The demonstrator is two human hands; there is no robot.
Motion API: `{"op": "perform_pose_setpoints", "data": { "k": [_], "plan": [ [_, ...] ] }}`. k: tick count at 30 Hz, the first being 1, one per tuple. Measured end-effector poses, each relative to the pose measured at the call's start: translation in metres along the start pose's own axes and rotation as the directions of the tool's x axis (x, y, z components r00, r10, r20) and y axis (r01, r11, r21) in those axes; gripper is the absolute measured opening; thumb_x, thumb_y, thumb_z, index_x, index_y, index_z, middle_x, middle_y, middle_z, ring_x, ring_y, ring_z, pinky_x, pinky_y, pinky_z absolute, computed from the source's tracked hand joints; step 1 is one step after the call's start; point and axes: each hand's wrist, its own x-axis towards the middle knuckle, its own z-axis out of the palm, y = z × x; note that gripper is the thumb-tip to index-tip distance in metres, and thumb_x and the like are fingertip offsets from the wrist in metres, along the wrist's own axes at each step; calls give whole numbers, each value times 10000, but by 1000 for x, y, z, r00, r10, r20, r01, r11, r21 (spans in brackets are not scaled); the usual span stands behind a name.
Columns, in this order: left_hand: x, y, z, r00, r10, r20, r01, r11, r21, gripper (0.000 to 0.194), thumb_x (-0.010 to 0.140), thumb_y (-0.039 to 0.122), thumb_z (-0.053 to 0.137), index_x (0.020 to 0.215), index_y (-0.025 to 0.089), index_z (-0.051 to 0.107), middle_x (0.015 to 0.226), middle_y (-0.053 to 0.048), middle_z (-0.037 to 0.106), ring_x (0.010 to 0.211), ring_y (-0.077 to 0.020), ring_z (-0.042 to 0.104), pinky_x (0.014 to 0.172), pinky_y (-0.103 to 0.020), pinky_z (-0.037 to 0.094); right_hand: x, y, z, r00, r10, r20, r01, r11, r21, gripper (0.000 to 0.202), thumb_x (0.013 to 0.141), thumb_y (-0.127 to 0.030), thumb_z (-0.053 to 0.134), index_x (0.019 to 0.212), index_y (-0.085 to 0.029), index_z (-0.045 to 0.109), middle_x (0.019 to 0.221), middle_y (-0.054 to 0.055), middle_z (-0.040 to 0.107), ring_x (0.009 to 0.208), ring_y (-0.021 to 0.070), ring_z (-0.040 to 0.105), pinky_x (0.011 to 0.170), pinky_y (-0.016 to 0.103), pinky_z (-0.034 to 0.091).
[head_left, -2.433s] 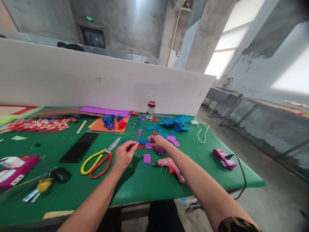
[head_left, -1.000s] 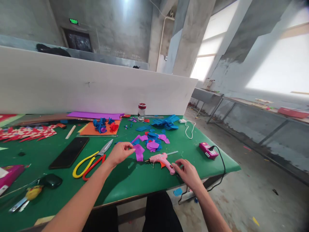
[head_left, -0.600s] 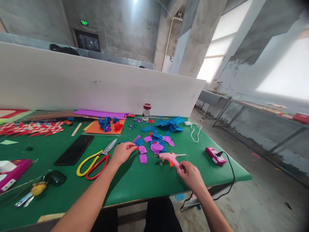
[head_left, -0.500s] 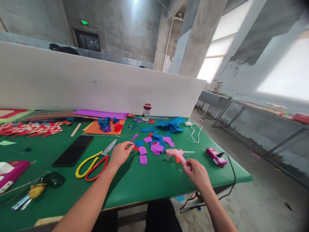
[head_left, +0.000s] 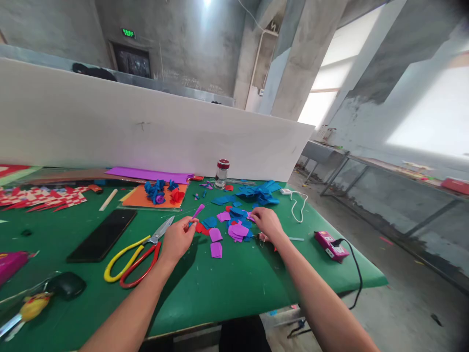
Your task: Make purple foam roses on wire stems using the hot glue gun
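Observation:
My left hand (head_left: 179, 240) pinches a small rolled purple paper piece (head_left: 198, 211), which points up and to the right. Over the pile of cut petals my right hand (head_left: 266, 223) reaches down, its fingertips closed at a purple petal (head_left: 251, 216) on the pile's right side. Purple petals (head_left: 238, 231), blue petals (head_left: 239, 213) and red petals (head_left: 202, 228) lie between the hands. The pink glue gun (head_left: 262, 237) rests on the table, mostly hidden beneath my right hand and forearm.
Left of my left hand lie scissors (head_left: 156, 238) and a black phone (head_left: 103, 235). Paper flowers (head_left: 156, 191) sit on orange paper (head_left: 135, 196). Behind stand a glass jar (head_left: 222, 174) and a white board (head_left: 164, 132). A magenta power strip (head_left: 331, 246) is at right.
My right hand has let go of the glue gun and moved up and left to the petals. My left hand still holds the purple piece. The view has shifted slightly.

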Motion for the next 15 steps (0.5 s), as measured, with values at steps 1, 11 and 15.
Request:
{"op": "perform_pose_setpoints", "data": {
  "k": [1,11,15],
  "plan": [
    [0,0,-1,1000,-1,1,1,1000,6,333,819,400,459,915,184,693,488,42,461,463,-151,434,486,-252,267,16,-8,6,1000,-13,22,13,1000,-1,201,892,-327,530,901,-222,702,929,52,724,863,177,643,667,228,390],
    [-4,5,5,999,39,7,-39,999,-19,307,837,381,470,912,194,701,517,39,478,480,-138,427,508,-248,279,80,-21,39,995,1,99,5,998,-56,169,754,-197,640,890,-183,738,904,95,729,851,223,664,680,252,441],
    [-4,5,7,999,42,16,-41,999,-34,305,841,384,470,914,205,707,506,46,456,477,-135,419,505,-248,270,101,-18,26,993,-21,113,25,999,-35,174,806,-276,600,772,-180,741,720,49,724,699,172,656,601,219,421]
  ]
}}
